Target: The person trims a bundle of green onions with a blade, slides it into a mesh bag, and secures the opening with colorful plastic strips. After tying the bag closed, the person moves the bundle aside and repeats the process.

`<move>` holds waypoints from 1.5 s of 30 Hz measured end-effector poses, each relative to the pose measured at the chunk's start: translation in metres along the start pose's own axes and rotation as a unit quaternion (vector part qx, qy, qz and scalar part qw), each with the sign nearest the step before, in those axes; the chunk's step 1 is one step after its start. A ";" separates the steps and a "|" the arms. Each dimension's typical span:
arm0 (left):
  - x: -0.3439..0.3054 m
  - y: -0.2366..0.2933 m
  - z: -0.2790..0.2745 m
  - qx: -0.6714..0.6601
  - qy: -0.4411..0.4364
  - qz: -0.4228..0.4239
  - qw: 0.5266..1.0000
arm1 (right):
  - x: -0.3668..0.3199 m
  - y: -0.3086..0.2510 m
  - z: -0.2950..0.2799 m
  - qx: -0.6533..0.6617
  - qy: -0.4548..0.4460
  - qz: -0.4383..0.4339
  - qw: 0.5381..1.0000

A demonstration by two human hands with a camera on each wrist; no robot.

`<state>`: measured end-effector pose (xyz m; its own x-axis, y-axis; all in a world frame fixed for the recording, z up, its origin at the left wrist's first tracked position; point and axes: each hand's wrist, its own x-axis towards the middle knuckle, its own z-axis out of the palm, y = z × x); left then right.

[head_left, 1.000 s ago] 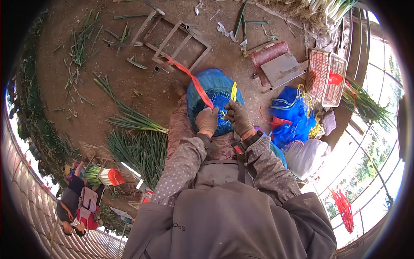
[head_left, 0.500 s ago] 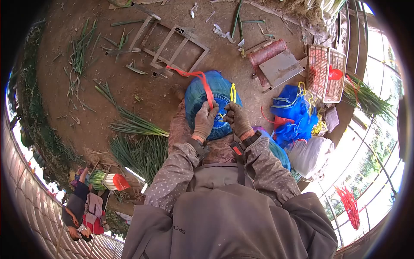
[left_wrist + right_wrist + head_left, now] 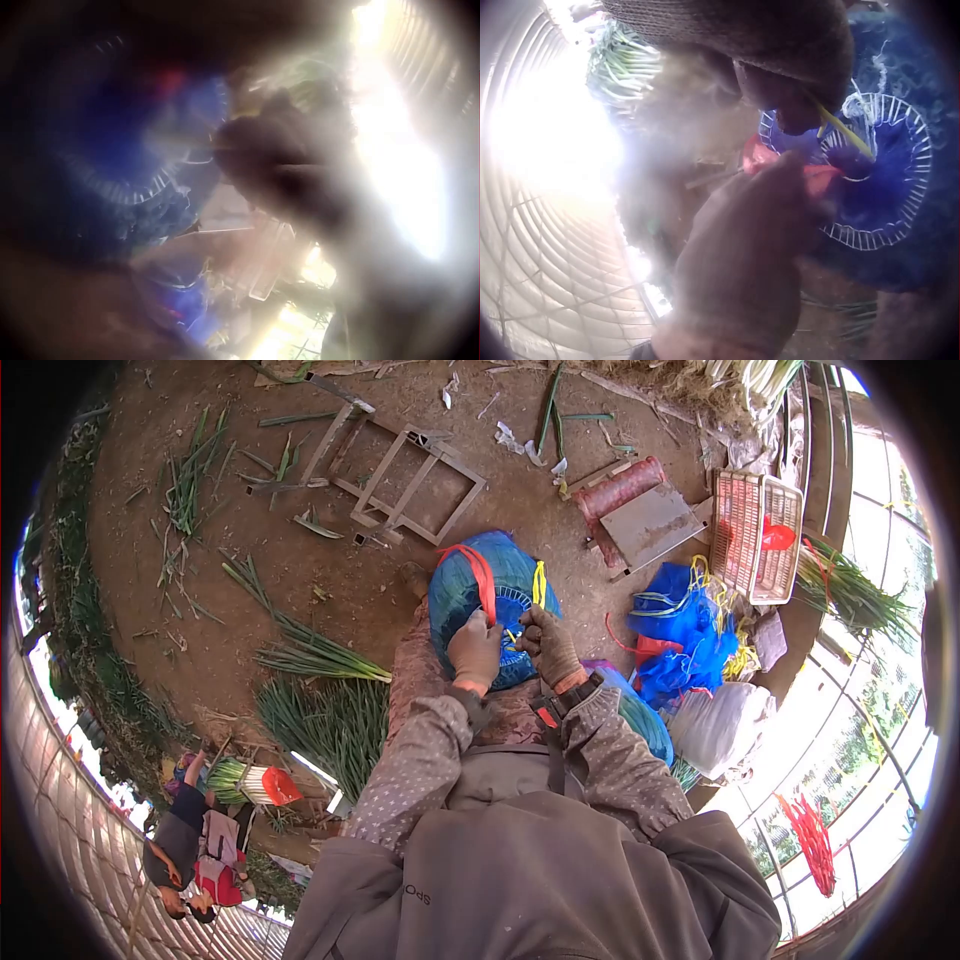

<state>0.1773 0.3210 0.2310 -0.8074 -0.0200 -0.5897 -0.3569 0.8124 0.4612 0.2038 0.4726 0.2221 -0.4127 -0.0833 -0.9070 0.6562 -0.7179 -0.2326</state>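
Observation:
A blue net bag stands between the person's legs, its gathered end toward the hands. The gloved left hand pinches a red strap, which loops over the bag's left side. Close on the right, the gloved right hand has its fingers curled round a yellow cord, seen in the right wrist view as a taut yellow cord running to the blue mesh. In that view the left hand lies below the right hand. The left wrist view is blurred.
Leafy green onions lie at the left. Blue nets and a white bundle lie at the right, near a pink crate. Ahead are a metal frame and a low seat. Two people are at the lower left.
The free end of the red strap has drawn back from the metal frame onto the bag. Both hands stay close together over the bag, the left hand shifting slightly.

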 end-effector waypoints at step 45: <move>-0.016 0.013 -0.060 -0.534 -0.201 -0.149 0.808 | -0.050 -0.014 0.043 -0.137 -0.001 -0.093 0.986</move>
<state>0.1573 0.2972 0.2864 -0.4700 0.2436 -0.8484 -0.8821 -0.1635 0.4418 0.1877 0.4570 0.2857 -0.5439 0.0309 -0.8386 0.7148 -0.5065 -0.4823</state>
